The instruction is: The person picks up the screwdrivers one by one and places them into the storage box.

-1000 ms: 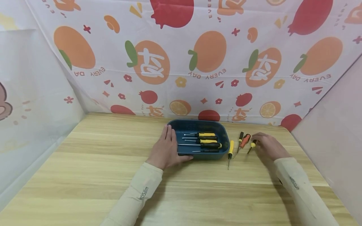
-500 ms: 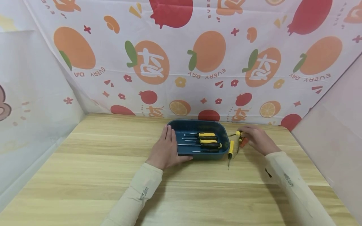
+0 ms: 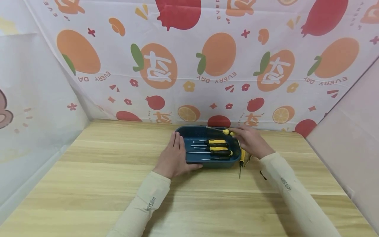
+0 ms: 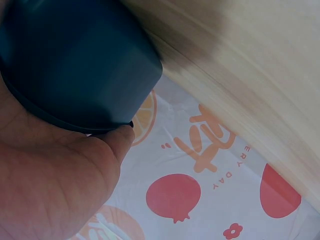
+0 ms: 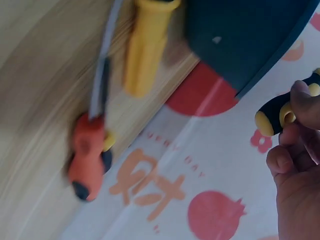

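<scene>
My left hand [image 3: 171,158] rests against the left end of a dark blue bin [image 3: 213,164]. Its fingers lie straight along the rim, and the thumb stretches along the front wall. Several screwdrivers [image 3: 217,148] with black or yellow handles lie inside, shafts pointing left. Over the bin's back right corner, my right hand [image 3: 251,140] pinches a black-and-yellow screwdriver [image 5: 272,117] by its handle, its shaft pointing left. On the table right of the bin lie a yellow-handled screwdriver [image 3: 242,158] and an orange-red one [image 5: 87,155], the latter mostly hidden by my hand in the head view.
A small black item [image 3: 263,175] lies under the right forearm on the wooden table [image 3: 118,184]. Fruit-printed cloth [image 3: 189,85] hangs right behind the bin, with pale walls at both sides.
My right hand has carried the black-and-yellow screwdriver left from the table to above the bin's back right corner. The left hand and the bin have stayed put.
</scene>
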`<action>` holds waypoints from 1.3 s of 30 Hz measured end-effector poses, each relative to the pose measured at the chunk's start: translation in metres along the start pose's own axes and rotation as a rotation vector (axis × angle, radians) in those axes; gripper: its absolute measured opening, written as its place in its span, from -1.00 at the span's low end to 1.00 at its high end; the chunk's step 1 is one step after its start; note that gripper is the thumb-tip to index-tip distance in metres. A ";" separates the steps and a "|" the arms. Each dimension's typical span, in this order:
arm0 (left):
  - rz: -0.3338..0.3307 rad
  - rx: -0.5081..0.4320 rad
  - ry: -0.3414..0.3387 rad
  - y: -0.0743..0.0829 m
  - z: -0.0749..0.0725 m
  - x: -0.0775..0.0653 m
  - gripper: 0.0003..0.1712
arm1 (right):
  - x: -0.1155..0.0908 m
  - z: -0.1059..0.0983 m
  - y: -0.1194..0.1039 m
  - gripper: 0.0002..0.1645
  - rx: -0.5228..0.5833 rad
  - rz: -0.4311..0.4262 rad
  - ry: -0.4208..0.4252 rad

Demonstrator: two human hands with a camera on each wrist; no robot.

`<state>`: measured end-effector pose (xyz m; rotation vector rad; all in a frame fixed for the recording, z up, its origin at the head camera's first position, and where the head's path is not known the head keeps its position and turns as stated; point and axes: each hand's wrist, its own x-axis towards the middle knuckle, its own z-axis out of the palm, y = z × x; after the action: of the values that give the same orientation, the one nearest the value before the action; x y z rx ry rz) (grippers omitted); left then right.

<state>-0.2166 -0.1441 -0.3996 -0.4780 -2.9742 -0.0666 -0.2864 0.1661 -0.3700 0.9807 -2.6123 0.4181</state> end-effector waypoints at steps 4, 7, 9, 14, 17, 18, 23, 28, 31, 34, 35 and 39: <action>0.002 0.009 0.002 0.000 0.001 0.000 0.49 | 0.010 0.007 -0.010 -0.61 0.001 0.005 -0.025; 0.006 0.016 0.004 -0.001 0.002 0.000 0.49 | 0.015 0.013 -0.014 -0.64 0.009 0.009 -0.039; 0.007 0.014 0.007 -0.001 0.002 0.000 0.50 | 0.018 0.017 -0.015 -0.65 0.008 0.016 -0.048; -0.001 0.006 0.006 -0.001 0.002 0.000 0.50 | 0.023 0.026 -0.018 -0.68 0.021 0.026 -0.079; -0.007 0.002 0.001 0.000 0.002 -0.001 0.49 | 0.025 0.029 -0.019 -0.67 0.035 0.044 -0.114; -0.010 0.000 0.001 0.000 0.002 -0.001 0.49 | 0.025 0.030 -0.019 -0.67 0.034 0.052 -0.126; -0.005 0.005 0.010 0.000 0.002 -0.001 0.48 | 0.028 0.035 -0.017 -0.69 0.003 0.040 -0.188; 0.006 0.013 0.017 0.000 0.001 0.000 0.49 | 0.031 0.038 -0.013 -0.69 -0.036 0.027 -0.231; 0.008 0.012 0.017 0.000 0.001 0.001 0.49 | 0.033 0.039 -0.012 -0.70 -0.055 0.031 -0.248; 0.010 0.010 0.014 0.000 0.000 0.001 0.49 | 0.034 0.039 -0.011 -0.70 -0.056 0.036 -0.257; 0.008 0.007 0.014 0.000 0.000 0.001 0.49 | 0.034 0.040 -0.010 -0.70 -0.055 0.034 -0.258; 0.004 0.001 0.011 -0.001 -0.001 0.002 0.49 | 0.036 0.041 -0.010 -0.71 -0.041 0.033 -0.265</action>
<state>-0.2185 -0.1442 -0.3987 -0.4821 -2.9623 -0.0669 -0.3138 0.1226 -0.3914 1.0434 -2.8627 0.2567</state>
